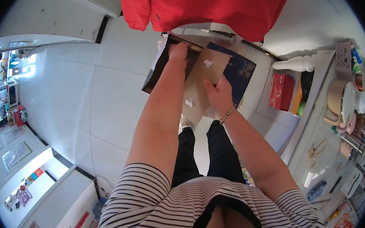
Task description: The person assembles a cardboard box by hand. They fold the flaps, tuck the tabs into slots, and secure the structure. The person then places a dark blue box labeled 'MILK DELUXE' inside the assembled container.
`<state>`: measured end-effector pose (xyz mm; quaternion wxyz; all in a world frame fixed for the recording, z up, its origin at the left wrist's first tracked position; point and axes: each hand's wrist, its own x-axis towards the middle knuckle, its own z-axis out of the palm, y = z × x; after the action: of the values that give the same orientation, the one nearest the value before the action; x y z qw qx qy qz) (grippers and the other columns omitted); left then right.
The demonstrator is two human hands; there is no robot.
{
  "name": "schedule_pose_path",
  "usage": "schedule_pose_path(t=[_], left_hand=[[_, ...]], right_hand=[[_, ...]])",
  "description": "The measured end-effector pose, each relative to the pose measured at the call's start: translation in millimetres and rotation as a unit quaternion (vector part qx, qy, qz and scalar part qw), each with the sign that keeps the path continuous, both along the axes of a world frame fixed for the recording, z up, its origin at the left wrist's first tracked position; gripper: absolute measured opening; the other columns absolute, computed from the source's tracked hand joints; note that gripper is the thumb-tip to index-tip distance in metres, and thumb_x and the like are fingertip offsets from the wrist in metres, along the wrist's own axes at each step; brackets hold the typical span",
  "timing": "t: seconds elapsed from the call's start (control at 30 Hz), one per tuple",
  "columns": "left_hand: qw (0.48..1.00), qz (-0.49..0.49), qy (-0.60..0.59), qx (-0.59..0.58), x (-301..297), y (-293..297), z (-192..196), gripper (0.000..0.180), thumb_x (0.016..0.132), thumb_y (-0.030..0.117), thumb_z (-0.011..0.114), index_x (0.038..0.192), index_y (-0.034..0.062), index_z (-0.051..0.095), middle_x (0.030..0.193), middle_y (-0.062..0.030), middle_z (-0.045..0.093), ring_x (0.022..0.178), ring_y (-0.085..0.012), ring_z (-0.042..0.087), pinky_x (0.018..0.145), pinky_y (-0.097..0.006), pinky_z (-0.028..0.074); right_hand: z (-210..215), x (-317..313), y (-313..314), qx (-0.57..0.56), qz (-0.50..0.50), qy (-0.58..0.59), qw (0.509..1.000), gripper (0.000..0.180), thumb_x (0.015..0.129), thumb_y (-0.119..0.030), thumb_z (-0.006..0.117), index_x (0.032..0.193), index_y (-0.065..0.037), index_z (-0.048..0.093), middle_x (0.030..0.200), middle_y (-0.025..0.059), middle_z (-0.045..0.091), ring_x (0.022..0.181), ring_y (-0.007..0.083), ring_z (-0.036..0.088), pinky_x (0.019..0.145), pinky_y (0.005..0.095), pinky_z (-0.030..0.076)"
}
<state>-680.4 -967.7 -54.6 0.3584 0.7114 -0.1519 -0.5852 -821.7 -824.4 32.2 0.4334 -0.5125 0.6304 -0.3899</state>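
My left hand reaches into an open, dark-lined box held above the floor; its fingers are hidden inside. Beside the box hangs a brown cardboard sheet with torn white patches on its face. My right hand grips this sheet at its right edge, with the thumb lying on the front. Behind it shows a dark blue panel with a gold flower print. Whether the sheet, the panel and the box are joined, I cannot tell.
A red cloth hangs ahead. On the right, a red box sits on a low shelf beside a table bearing scissors and a beige pot. Pale tiles cover the floor to the left.
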Motion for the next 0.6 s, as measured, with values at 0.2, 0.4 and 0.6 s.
schedule_pose_path(t=[0.2, 0.4, 0.6], left_hand=[[0.992, 0.107, -0.046, 0.04, 5.0, 26.8, -39.5, 0.036, 0.08, 0.02, 0.065, 0.11, 0.0031, 0.056, 0.099, -0.0118, 0.057, 0.09, -0.0272, 0.054, 0.063, -0.043, 0.051], [0.992, 0.071, 0.092, -0.047, 9.6, 48.2, 76.4, 0.027, 0.079, 0.015, 0.065, 0.1, -0.0012, 0.059, 0.09, -0.0109, 0.059, 0.081, -0.0219, 0.058, 0.055, -0.034, 0.052], [0.978, 0.063, 0.133, -0.149, 56.1, 96.7, 195.9, 0.025, 0.078, 0.012, 0.063, 0.097, -0.0047, 0.058, 0.092, -0.0115, 0.061, 0.079, -0.022, 0.063, 0.062, -0.037, 0.054]], right_hand=[[3.3, 6.2, 2.5, -0.044, -0.009, 0.028, 0.999, 0.028, 0.082, -0.015, 0.061, 0.102, 0.002, 0.054, 0.089, 0.0213, 0.065, 0.082, 0.0392, 0.064, 0.07, 0.0418, 0.05], [9.1, 8.3, 4.0, -0.023, -0.027, 0.052, 0.998, 0.028, 0.082, -0.015, 0.06, 0.103, 0.002, 0.054, 0.088, 0.0222, 0.065, 0.081, 0.0396, 0.063, 0.07, 0.0429, 0.05], [14.2, 12.0, 0.5, -0.022, -0.037, 0.069, 0.997, 0.026, 0.081, -0.015, 0.059, 0.101, 0.002, 0.055, 0.087, 0.0223, 0.065, 0.08, 0.0404, 0.062, 0.069, 0.0441, 0.05]])
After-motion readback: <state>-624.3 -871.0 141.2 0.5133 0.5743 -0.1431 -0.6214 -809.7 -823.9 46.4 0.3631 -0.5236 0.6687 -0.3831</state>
